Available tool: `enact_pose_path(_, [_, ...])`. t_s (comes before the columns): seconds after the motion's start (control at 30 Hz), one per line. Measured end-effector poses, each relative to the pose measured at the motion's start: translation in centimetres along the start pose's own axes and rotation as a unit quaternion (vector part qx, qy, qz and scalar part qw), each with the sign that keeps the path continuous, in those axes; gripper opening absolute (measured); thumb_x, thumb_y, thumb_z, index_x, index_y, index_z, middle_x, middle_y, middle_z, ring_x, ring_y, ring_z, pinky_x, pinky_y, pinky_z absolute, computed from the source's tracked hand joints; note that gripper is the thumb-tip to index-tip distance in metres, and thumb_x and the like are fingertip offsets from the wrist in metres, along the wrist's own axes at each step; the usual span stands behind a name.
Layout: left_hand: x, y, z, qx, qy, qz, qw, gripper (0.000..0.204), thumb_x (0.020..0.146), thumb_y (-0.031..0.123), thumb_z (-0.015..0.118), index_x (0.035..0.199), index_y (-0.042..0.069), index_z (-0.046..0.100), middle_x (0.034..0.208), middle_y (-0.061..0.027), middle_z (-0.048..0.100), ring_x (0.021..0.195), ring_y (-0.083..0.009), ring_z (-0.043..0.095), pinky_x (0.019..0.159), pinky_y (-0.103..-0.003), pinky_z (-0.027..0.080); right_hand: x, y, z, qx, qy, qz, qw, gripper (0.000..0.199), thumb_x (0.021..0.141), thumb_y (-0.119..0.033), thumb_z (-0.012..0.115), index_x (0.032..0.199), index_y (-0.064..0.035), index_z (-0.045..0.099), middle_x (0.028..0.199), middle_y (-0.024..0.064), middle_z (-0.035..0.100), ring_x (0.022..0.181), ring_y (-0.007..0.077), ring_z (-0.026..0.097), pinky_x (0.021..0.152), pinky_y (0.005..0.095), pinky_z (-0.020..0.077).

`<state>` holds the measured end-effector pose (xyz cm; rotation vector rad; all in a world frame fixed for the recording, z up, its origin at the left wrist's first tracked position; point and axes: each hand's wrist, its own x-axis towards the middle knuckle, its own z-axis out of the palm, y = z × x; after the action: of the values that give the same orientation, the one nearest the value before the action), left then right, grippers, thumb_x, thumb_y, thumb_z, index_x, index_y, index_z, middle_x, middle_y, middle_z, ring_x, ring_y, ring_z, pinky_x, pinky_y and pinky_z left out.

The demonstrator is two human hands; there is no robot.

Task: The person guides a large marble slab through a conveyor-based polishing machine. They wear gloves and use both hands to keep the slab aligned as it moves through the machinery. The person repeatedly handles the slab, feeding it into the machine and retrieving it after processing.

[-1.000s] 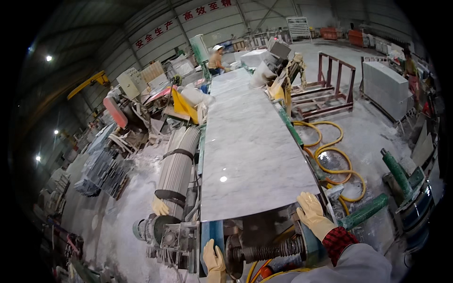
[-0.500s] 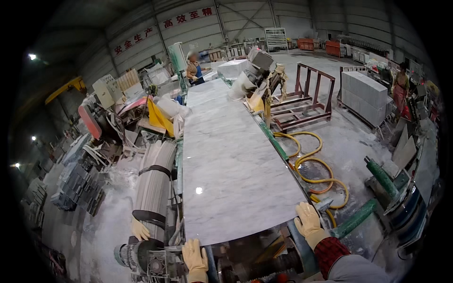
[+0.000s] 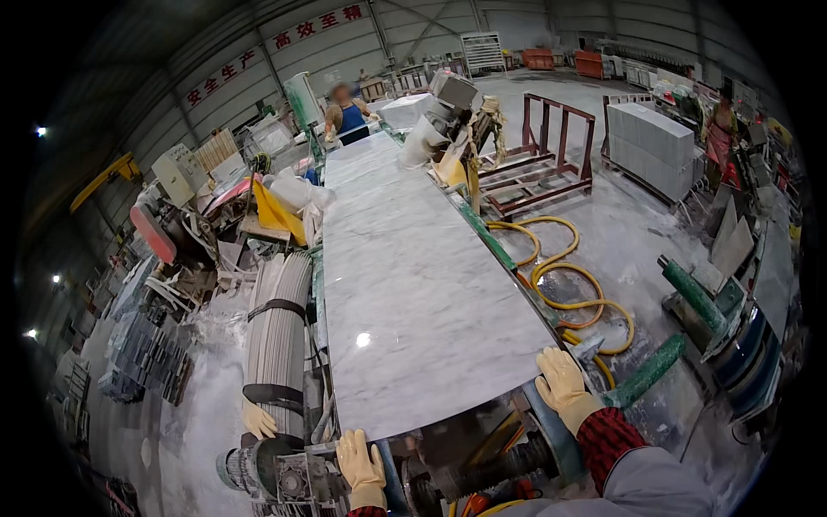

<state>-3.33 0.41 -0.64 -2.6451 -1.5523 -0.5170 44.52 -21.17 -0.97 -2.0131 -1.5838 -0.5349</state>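
A long polished white stone slab with grey veining lies on a green-framed conveyor bench, stretching away from me. My left hand, in a cream glove, rests at its near left corner, fingers extended. At the near right corner, my right hand lies with gloved fingers stretched along the edge. Below the slab's near edge a dark roller shows between my hands. Another cream glove is beside the ribbed roll on the left; whether a hand is in it, I cannot tell.
A person in a blue apron stands at the slab's far end. A motor sits near my left hand. Yellow hose coils on the wet floor at right, before a dark red metal rack. A green post juts out beside my right arm.
The view has shifted slightly, moving the scene left. The person at the far end now faces the slab with arms spread. My hands stay at the slab's near corners.
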Motion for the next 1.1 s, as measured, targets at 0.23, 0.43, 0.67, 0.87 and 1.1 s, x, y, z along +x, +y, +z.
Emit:
enact_pose_path(0.23, [-0.4,0.1,0.3,0.006,-0.008,-0.015,1.000,0.055,0.106,0.029,0.067,0.155,0.007,0.053,0.164,-0.0269,0.051,0.153,-0.0470,0.046,0.131,-0.057,0.031,0.5,0.8,-1.5,0.044,-0.044,0.004,0.998,0.056,0.088,-0.026,0.079,0.137,-0.0019,0.064,0.142,0.0264,0.065,0.134,0.0472,0.058,0.119,0.0560,0.0439])
enact_pose_path(0.43, [-1.0,-0.1,0.1,0.003,-0.020,-0.017,1.000,0.055,0.106,0.030,0.067,0.156,0.008,0.053,0.165,-0.0272,0.050,0.153,-0.0471,0.046,0.130,-0.058,0.031,-0.2,0.3,-1.6,0.043,-0.050,0.012,0.998,0.054,0.088,-0.024,0.080,0.136,-0.0034,0.063,0.145,0.0262,0.062,0.134,0.0473,0.056,0.118,0.0554,0.0443])
enact_pose_path(0.67, [-0.8,0.4,-0.5,-0.007,-0.015,-0.020,1.000,0.053,0.107,0.030,0.067,0.154,0.009,0.055,0.164,-0.0274,0.051,0.152,-0.0476,0.046,0.129,-0.058,0.032,0.1,0.1,-2.1,0.038,-0.069,0.023,0.997,0.054,0.090,-0.024,0.080,0.137,-0.0028,0.063,0.146,0.0265,0.062,0.134,0.0476,0.056,0.119,0.0552,0.0442])
enact_pose_path(0.87, [-1.1,0.3,-0.4,-0.001,-0.016,-0.026,1.000,0.051,0.107,0.030,0.066,0.152,0.009,0.054,0.162,-0.0268,0.053,0.151,-0.0476,0.048,0.128,-0.060,0.033,-0.1,0.0,-2.1,0.035,-0.075,0.027,0.996,0.055,0.091,-0.025,0.079,0.139,-0.0030,0.063,0.147,0.0265,0.062,0.136,0.0477,0.056,0.120,0.0556,0.0437])
enact_pose_path(1.1, [-1.5,0.4,-0.4,0.005,-0.005,-0.020,1.000,0.050,0.106,0.030,0.066,0.150,0.009,0.054,0.159,-0.0260,0.054,0.149,-0.0466,0.049,0.127,-0.061,0.033,-0.8,0.1,-1.9,0.036,-0.070,0.030,0.996,0.056,0.091,-0.025,0.079,0.140,-0.0035,0.063,0.148,0.0261,0.062,0.137,0.0475,0.056,0.121,0.0559,0.0431])
